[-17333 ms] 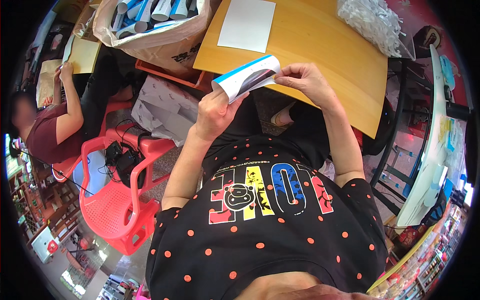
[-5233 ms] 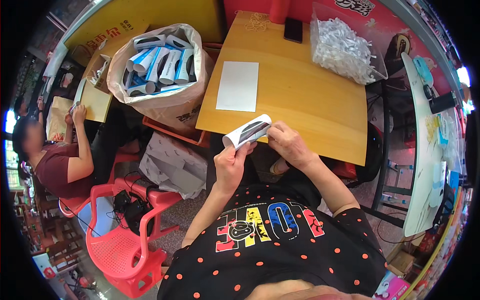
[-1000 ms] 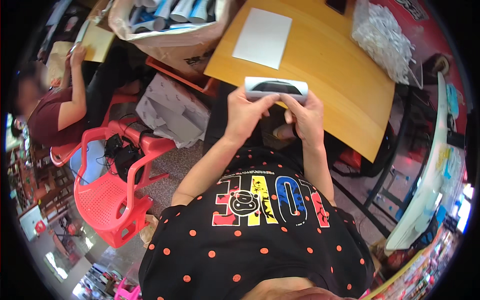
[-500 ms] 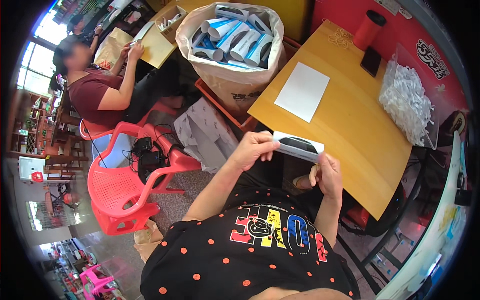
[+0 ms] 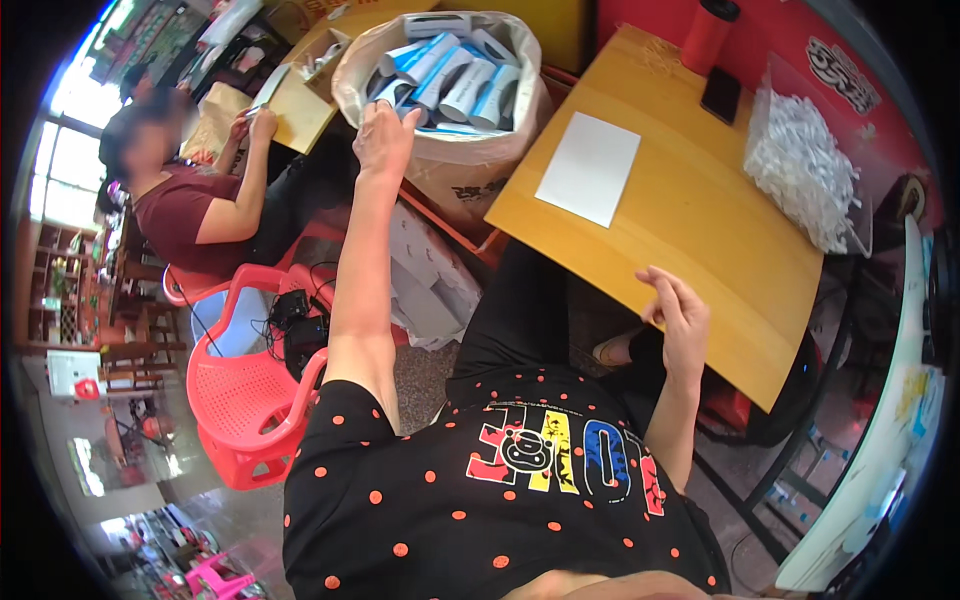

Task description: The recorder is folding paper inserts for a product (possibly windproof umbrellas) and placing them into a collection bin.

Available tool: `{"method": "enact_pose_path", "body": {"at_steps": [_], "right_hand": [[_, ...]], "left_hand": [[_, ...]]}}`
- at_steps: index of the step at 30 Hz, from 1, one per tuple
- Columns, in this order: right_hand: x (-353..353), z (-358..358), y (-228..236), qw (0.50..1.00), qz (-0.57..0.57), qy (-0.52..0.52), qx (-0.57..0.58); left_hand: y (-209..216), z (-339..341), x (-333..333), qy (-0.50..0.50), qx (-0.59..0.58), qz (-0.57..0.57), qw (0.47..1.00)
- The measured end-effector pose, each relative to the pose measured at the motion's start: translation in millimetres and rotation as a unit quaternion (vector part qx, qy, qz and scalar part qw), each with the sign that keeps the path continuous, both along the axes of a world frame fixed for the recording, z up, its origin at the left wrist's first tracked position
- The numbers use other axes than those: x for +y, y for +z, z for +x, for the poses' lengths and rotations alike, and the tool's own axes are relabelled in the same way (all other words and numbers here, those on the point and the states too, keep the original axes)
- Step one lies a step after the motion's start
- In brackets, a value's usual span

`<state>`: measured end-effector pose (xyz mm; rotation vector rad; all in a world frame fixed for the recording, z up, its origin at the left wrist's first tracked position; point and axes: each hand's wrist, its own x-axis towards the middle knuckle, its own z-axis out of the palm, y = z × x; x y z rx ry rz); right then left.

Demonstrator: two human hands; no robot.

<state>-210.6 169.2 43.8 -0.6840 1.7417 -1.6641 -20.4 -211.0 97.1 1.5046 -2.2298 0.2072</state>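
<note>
My left hand (image 5: 384, 142) reaches out to the near rim of a large pale bag (image 5: 455, 150), thumb and fingers apart. Just beyond its fingertips lies a blue and white cardboard sleeve (image 5: 394, 91); whether they touch I cannot tell. Several more white, blue and black sleeves (image 5: 462, 88) fill the bag in a loose heap. At the front edge of the table my right hand (image 5: 682, 318) hovers with loosely bent, parted fingers and nothing in it.
On the wooden table (image 5: 690, 210) are a white sheet (image 5: 588, 168), a dark phone (image 5: 721, 95), a red tumbler (image 5: 708, 35) and a clear bin of white pieces (image 5: 803, 165). A red plastic chair (image 5: 245, 390) stands left; a person (image 5: 200, 205) sits beyond it.
My left hand has moved from in front of me, up and left to the bag. The sleeve that both hands held is out of my right hand, which stays near the table edge.
</note>
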Motion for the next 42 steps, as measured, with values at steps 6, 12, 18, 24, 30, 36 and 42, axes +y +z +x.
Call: {"method": "enact_pose_path", "body": {"at_steps": [6, 12, 18, 24, 30, 36, 42], "right_hand": [[-57.7, -22.1, 1.3, 0.882, 0.043, 0.075, 0.464], [-126.6, -77.7, -33.3, 0.783, 0.098, 0.172, 0.59], [-134.2, -74.2, -15.1, 0.724, 0.147, 0.29, 0.608], [-125.8, -86.4, -19.1, 0.749, 0.119, 0.248, 0.603], [-78.1, -62.6, 3.9, 0.758, -0.052, 0.12, 0.639], [-1.0, -5.1, 46.1, 0.809, -0.038, 0.209, 0.548], [16.8, 7.8, 17.5, 0.998, -0.024, 0.027, 0.05]], "left_hand": [[-34.4, -1.7, 35.0, -0.132, 0.072, -0.092, 0.984], [-47.9, 16.9, 101.9, -0.238, 0.185, 0.002, 0.953], [-96.3, 43.2, 174.0, -0.201, 0.296, 0.217, 0.908], [-116.8, 21.2, 217.9, -0.2, 0.438, 0.516, 0.708], [-88.7, -18.4, 197.8, -0.116, 0.565, 0.745, 0.334], [-97.7, -35.2, 179.0, -0.147, 0.627, 0.703, 0.301], [-85.8, -35.5, 209.5, -0.203, 0.611, 0.678, 0.355]]}}
